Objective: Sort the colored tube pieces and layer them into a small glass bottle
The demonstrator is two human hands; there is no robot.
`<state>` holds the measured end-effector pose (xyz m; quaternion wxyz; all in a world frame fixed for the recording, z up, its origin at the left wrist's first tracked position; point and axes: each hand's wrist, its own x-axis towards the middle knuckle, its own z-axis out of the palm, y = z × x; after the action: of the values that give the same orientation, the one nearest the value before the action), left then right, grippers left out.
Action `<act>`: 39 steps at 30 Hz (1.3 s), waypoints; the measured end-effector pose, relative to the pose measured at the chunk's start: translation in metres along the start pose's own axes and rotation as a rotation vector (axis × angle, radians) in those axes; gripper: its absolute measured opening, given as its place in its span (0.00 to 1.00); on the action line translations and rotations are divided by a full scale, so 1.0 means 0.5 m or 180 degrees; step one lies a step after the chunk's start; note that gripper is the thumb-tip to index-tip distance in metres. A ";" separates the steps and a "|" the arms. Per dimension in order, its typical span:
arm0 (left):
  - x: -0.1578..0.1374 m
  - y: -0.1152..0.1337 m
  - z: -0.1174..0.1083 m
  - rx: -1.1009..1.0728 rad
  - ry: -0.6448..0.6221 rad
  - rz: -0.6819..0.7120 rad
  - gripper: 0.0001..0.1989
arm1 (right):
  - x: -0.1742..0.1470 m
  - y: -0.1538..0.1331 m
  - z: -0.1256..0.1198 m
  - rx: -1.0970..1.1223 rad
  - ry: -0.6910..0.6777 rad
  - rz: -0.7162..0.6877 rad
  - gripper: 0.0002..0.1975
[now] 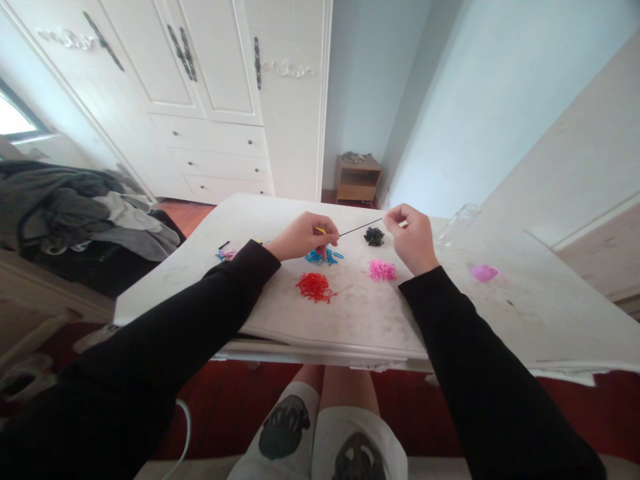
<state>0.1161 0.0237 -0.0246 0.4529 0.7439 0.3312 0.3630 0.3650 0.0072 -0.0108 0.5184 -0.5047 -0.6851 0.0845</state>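
A thin black rubber band is pulled taut on a slant between my two hands. My left hand pinches its lower end, and a bit of something yellow shows between those fingers. Raised a little higher, my right hand holds the other end between thumb and forefinger. Below my left hand lies a pile of blue rubber bands, partly hidden by the fingers. A red pile is nearer to me. Black bands are heaped beneath the stretched band, and a pink pile sits left of my right wrist.
The white table carries a clear glass bottle lying beyond my right hand and a pink balloon-like object at right. Small coloured bits lie by my left sleeve. A white wardrobe stands behind; clothes are heaped at left.
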 end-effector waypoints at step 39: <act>-0.003 -0.023 -0.027 0.0711 0.1184 0.0592 0.09 | 0.023 0.132 0.007 -0.0418 -0.0180 0.0477 0.04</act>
<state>0.1020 0.0327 -0.0310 0.2636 0.7371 0.3771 0.4950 0.4028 0.0490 -0.0472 0.4568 -0.5848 -0.6639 0.0922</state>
